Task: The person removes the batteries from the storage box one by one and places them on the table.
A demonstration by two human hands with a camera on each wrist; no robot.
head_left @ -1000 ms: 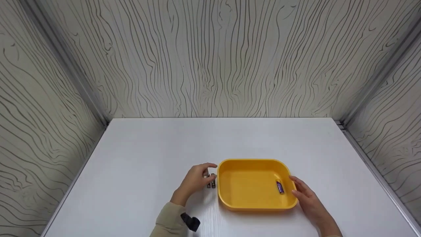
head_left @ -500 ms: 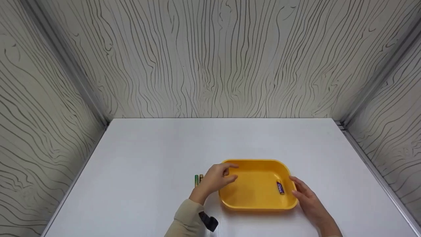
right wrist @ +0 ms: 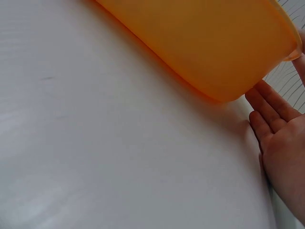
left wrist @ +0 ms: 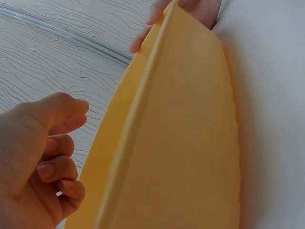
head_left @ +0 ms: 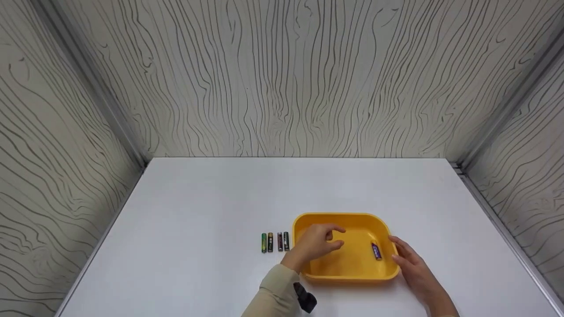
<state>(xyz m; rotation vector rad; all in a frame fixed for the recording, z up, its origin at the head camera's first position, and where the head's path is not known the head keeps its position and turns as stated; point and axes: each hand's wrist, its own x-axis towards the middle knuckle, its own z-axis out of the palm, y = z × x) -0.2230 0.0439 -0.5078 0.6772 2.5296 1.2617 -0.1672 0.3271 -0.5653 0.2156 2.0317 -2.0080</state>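
Note:
A yellow plastic tub [head_left: 341, 277] stands on the white table. My left hand [head_left: 319, 242] is over the tub's left part, its thumb and index finger apart with nothing between them; the left wrist view shows the other fingers loosely curled. Inside the tub, near the right wall, lies a purple battery [head_left: 376, 251]. At the tub's right side, my right hand [head_left: 414, 268] holds the rim with fingertips and thumb; in the right wrist view its lower fingers lie along the outer wall. Left of the tub, several batteries [head_left: 270, 242] lie side by side on the table.
The white table [head_left: 198, 211] reaches back to a wood-grain patterned wall [head_left: 282, 79]. Similar panels rise at both sides. A black wrist device [head_left: 305, 298] sits at the left sleeve [head_left: 273, 293].
My left hand has moved right, from beside the batteries to over the tub, leaving the row of batteries fully in view. The right hand has stayed at the tub's right rim.

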